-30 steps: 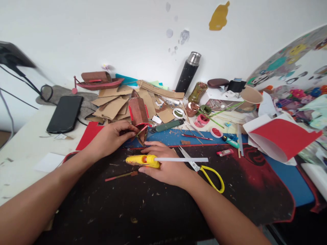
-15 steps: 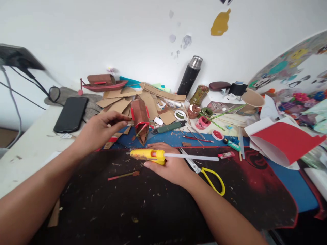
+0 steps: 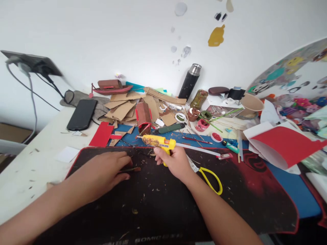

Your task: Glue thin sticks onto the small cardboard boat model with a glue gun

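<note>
My right hand (image 3: 176,161) is wrapped round the handle of a yellow glue gun (image 3: 158,141), its nozzle pointing left and a long clear glue stick (image 3: 198,149) sticking out behind. My left hand (image 3: 109,168) is low over the black mat, fingers around a thin small stick (image 3: 133,169) with a brown end; whether they grip it is hard to see. Beyond the glue gun lies a small brown boat model (image 3: 143,116) with red trim. A second red boat (image 3: 112,89) with a brown roof stands near the wall.
Yellow-handled scissors (image 3: 211,178) lie right of my right hand. Cardboard pieces (image 3: 122,109), paint pots (image 3: 201,125) and a black flask (image 3: 189,81) are at the back. A phone (image 3: 81,114) lies left, red paper (image 3: 288,144) right.
My left hand has moved from beside the brown boat model down to the small stick on the mat. My right hand has turned the glue gun more upright and raised it slightly.
</note>
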